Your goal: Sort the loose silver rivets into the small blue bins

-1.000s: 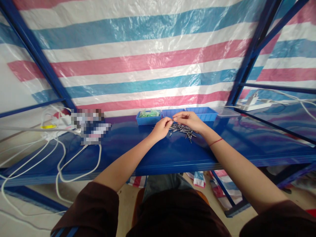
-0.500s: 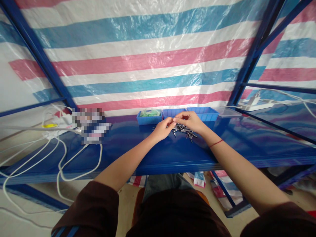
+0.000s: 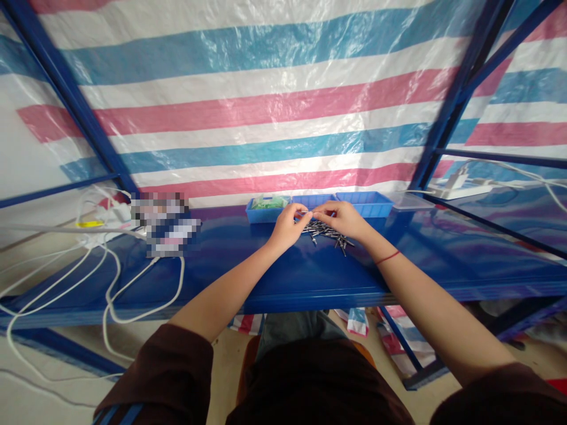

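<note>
My left hand [image 3: 287, 227] and my right hand [image 3: 343, 218] meet above a pile of thin, dark metal pieces [image 3: 325, 230], which look like small rods or bits. Both hands are closed in a pinch, fingertips almost touching. A small, pale, slender thing shows between the fingertips; its kind is too small to make out. My right hand partly covers the pile. Just behind the hands stand a blue bin with green plastic packaging [image 3: 268, 203], a middle blue bin [image 3: 313, 199] partly hidden by my hands, and a right blue bin [image 3: 364, 205].
The blue table [image 3: 292, 283] has its front edge close to my body. White cables [image 3: 117, 277] and a blurred-out item [image 3: 166, 224] lie at the left. A clear plastic lid or tray [image 3: 411, 201] and a white power strip [image 3: 460, 188] are at the right.
My left hand has turned slightly upright and its fingertips have drawn a little apart from the right ones. The right hand, bins and pile look nearly the same.
</note>
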Motion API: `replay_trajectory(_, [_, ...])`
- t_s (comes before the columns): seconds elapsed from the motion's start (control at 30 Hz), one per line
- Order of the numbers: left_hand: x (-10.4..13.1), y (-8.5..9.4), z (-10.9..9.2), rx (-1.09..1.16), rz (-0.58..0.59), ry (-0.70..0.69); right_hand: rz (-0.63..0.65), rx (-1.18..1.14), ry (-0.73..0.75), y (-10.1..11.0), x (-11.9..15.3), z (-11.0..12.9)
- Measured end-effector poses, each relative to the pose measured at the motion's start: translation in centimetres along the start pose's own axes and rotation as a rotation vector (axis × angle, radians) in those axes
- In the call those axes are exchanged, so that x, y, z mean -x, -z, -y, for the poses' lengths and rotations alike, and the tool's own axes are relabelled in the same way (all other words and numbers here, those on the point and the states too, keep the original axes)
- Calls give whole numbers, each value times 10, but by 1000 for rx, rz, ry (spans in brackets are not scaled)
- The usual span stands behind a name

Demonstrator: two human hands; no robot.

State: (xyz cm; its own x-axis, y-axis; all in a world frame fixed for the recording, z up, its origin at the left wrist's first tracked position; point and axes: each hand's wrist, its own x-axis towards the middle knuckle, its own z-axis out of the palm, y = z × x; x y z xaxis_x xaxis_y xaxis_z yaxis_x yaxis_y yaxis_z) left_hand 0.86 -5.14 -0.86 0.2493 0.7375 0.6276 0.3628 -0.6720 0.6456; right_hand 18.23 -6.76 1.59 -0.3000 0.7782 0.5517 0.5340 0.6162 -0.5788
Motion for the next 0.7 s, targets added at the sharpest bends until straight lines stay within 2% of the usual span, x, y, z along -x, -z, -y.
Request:
replay_trajectory(0.07, [0, -1, 1, -18, 24, 2, 28, 18, -7, -1, -1, -4])
replay_trajectory(0.13, [1, -1, 2, -65, 47, 4, -19, 14, -70, 0, -4, -9])
replay_trajectory(0.23, [4, 0, 1, -184, 145, -52, -275, -120, -320, 6, -7, -19])
replay_trajectory(0.33, [8, 2, -2, -325, 319, -132, -562, -420, -664, 19, -9, -29])
replay_trajectory(0.4, [10, 3, -3, -399, 401, -156, -666, -603, -831, 27, -10, -35])
replay_trajectory(0.53, [12, 2, -4, -476, 481, -184, -710, -740, -941, 36, -9, -46])
replay_trajectory(0.7, [11, 1, -7, -540, 495, -218, -612, -777, -885, 34, -9, -44])
